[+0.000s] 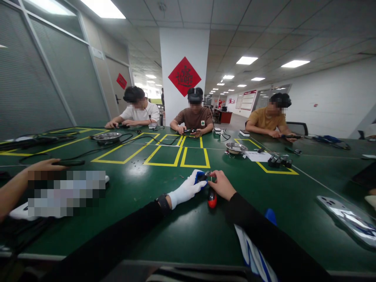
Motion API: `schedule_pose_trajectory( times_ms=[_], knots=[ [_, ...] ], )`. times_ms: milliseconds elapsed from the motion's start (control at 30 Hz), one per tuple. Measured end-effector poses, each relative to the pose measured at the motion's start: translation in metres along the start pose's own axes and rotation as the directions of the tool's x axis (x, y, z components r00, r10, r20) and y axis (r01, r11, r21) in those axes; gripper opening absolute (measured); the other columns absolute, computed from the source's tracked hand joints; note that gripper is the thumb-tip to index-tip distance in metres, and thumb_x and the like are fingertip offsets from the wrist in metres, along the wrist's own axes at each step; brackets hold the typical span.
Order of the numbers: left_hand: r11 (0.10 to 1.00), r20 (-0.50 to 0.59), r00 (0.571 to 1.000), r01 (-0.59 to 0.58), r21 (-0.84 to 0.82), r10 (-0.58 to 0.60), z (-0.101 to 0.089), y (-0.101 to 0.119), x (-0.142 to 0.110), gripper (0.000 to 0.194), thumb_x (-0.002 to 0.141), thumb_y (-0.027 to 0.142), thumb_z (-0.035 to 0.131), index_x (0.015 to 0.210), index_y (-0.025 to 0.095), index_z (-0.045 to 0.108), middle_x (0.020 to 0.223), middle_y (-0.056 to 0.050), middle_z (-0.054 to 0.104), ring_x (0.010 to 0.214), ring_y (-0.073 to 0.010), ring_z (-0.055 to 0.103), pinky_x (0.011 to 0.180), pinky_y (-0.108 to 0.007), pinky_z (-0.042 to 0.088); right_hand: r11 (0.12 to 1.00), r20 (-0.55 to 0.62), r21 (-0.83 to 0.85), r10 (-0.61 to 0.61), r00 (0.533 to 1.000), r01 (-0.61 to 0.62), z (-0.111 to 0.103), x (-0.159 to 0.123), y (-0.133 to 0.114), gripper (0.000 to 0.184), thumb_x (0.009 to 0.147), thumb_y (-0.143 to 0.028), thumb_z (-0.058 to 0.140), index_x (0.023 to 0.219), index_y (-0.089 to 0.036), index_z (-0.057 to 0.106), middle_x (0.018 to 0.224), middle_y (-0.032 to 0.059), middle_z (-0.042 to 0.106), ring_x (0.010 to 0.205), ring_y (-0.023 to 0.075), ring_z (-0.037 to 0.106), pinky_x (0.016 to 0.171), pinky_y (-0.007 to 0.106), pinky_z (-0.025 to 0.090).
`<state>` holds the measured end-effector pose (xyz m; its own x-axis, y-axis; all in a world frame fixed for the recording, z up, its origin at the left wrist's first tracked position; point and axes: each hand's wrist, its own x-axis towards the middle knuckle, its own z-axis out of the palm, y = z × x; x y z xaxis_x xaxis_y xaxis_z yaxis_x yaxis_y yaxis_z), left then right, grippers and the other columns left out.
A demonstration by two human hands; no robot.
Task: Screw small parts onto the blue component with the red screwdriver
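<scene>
My left hand (188, 188), in a white and blue glove, is closed around a small dark part (201, 177) in front of me. A small metallic piece (208, 173) shows at the dark part's upper end. My bare right hand (221, 185) is closed, thumb and fingertips pinched together right beside that piece; what they grip is too small to make out. Just below the fingertips is a screwdriver (212, 198) with a red and black handle, its handle end towards me. Whether my right fingers touch its shaft I cannot tell.
A white and blue glove (249, 250) lies under my right forearm. Metal bowls (235, 148) (107, 137), black blocks (279, 160), paper (258, 156) and a phone (349, 219) lie on the green table (132, 231). Several people sit around it; a co-worker's hand (44, 168) is at left.
</scene>
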<state>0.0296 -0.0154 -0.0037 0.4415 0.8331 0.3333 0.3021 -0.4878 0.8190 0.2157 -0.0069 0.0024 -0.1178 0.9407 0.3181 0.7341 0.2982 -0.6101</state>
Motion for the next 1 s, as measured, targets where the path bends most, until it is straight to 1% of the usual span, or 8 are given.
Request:
schedule_pose_trajectory(
  times_ms=[67, 167, 433, 567, 667, 767, 867, 1000],
  knots=[
    [0.997, 0.082, 0.994, -0.073, 0.003, 0.073, -0.003, -0.002, 0.002, 0.037, 0.084, 0.035, 0.056, 0.118, 0.02, 0.053, 0.112, -0.007, 0.06, 0.101, -0.0208, 0.057, 0.092, -0.037, 0.045, 1.0, 0.054, -0.018, 0.007, 0.998, -0.006, -0.003, 0.0, 0.003, 0.01, 0.073, -0.021, 0.059, 0.081, -0.017, 0.061, 0.076, 0.0009, 0.056, 0.07, 0.0149, 0.051, 0.066, 0.026, 0.038],
    [0.984, 0.051, 0.989, -0.143, 0.109, 0.139, -0.007, -0.002, 0.003, 0.037, 0.079, 0.033, 0.062, 0.114, 0.022, 0.06, 0.116, -0.007, 0.059, 0.11, -0.023, 0.052, 0.099, -0.038, 0.04, 1.0, 0.116, -0.011, -0.019, 0.993, 0.02, -0.006, 0.001, 0.005, 0.005, 0.073, -0.017, 0.055, 0.071, -0.018, 0.06, 0.061, -0.003, 0.051, 0.06, 0.0127, 0.047, 0.058, 0.024, 0.033],
    [0.9, -0.032, 0.999, -0.022, 0.435, 0.04, -0.016, 0.012, -0.006, 0.042, 0.069, 0.039, 0.071, 0.11, 0.028, 0.068, 0.099, -0.004, 0.065, 0.097, -0.0254, 0.057, 0.089, -0.037, 0.043, 0.999, 0.114, 0.006, -0.046, 0.992, 0.046, -0.003, -0.001, 0.003, 0.012, 0.075, -0.018, 0.053, 0.079, -0.018, 0.064, 0.063, -0.0026, 0.053, 0.062, 0.0128, 0.048, 0.058, 0.023, 0.033],
    [0.916, -0.098, 0.992, -0.035, 0.399, 0.08, -0.017, 0.012, -0.009, 0.04, 0.076, 0.041, 0.065, 0.114, 0.028, 0.064, 0.105, -0.005, 0.066, 0.098, -0.0254, 0.059, 0.088, -0.035, 0.044, 0.998, 0.127, 0.006, -0.057, 0.99, 0.057, -0.006, 0.0, 0.001, 0.018, 0.081, -0.018, 0.047, 0.081, -0.018, 0.064, 0.068, -0.0004, 0.058, 0.066, 0.0142, 0.053, 0.063, 0.025, 0.04],
    [0.949, -0.176, 0.984, 0.038, 0.314, 0.019, -0.015, 0.011, -0.008, 0.036, 0.083, 0.043, 0.054, 0.113, 0.024, 0.06, 0.104, -0.006, 0.066, 0.094, -0.0249, 0.061, 0.084, -0.036, 0.046, 0.992, 0.142, -0.003, -0.123, 0.982, 0.125, -0.017, 0.001, -0.002, 0.031, 0.078, -0.007, 0.041, 0.093, -0.018, 0.066, 0.088, 0.0038, 0.061, 0.083, 0.016, 0.057, 0.078, 0.028, 0.043],
    [0.964, -0.183, 0.982, 0.099, 0.247, -0.054, -0.014, 0.011, -0.007, 0.033, 0.087, 0.042, 0.048, 0.111, 0.021, 0.056, 0.097, -0.007, 0.066, 0.086, -0.0237, 0.062, 0.078, -0.036, 0.047, 0.95, 0.256, -0.022, -0.295, 0.921, 0.31, -0.032, -0.002, -0.006, 0.048, 0.07, 0.003, 0.043, 0.102, -0.023, 0.067, 0.117, 0.0072, 0.054, 0.106, 0.0189, 0.055, 0.092, 0.032, 0.041],
    [0.974, -0.093, 0.995, 0.049, 0.223, -0.029, -0.011, 0.008, -0.007, 0.033, 0.087, 0.037, 0.046, 0.115, 0.02, 0.051, 0.101, -0.007, 0.065, 0.089, -0.0227, 0.062, 0.081, -0.036, 0.048, 0.914, 0.404, -0.007, -0.369, 0.837, 0.407, -0.038, -0.006, -0.01, 0.05, 0.067, 0.006, 0.043, 0.096, -0.025, 0.07, 0.125, 0.006, 0.05, 0.113, 0.0213, 0.053, 0.097, 0.035, 0.039],
    [0.914, -0.059, 0.998, -0.004, 0.407, 0.03, -0.008, 0.0, -0.007, 0.031, 0.086, 0.036, 0.049, 0.112, 0.022, 0.057, 0.113, -0.009, 0.061, 0.115, -0.0288, 0.052, 0.099, -0.043, 0.04, 0.911, 0.41, -0.008, -0.373, 0.832, 0.412, -0.032, -0.006, -0.01, 0.041, 0.066, 0.006, 0.041, 0.08, -0.02, 0.069, 0.115, 0.006, 0.056, 0.103, 0.0203, 0.057, 0.09, 0.033, 0.043]
  ],
)
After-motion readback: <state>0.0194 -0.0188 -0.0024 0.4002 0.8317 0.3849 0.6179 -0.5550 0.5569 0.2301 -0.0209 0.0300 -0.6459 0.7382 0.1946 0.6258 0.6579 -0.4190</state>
